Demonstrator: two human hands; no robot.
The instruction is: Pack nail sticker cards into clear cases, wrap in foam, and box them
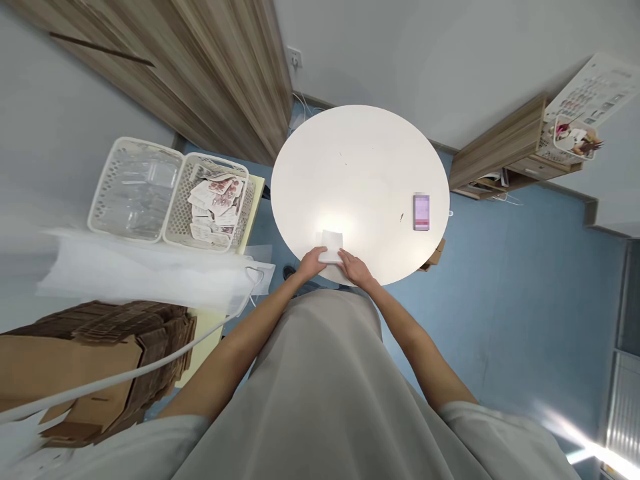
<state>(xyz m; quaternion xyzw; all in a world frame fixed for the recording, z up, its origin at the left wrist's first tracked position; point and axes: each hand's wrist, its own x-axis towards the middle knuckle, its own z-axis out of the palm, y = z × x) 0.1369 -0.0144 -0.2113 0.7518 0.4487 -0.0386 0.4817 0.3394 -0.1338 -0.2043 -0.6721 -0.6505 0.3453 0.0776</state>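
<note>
On the near part of the round white table [360, 167] lies a small flat white rectangular packet [331, 241]; whether it is a box or folded paper I cannot tell. My left hand [312, 263] grips its left edge, fingers closed against the side. From the right, my right hand [354, 267] holds the near right corner, thumb and fingers pressed to it. Bright glare falls on the tabletop just beyond the packet. A phone [421, 212] with a blurred pinkish screen rests near the table's right edge, apart from both hands.
At left stand two white baskets: one with clear plastic pieces [145, 193], one with printed cards [215, 203]. Nearer are a white sheet roll [150, 270], flattened cardboard boxes [100, 360] and a white bent tube [150, 365]. A wooden cabinet [500, 150] stands at right.
</note>
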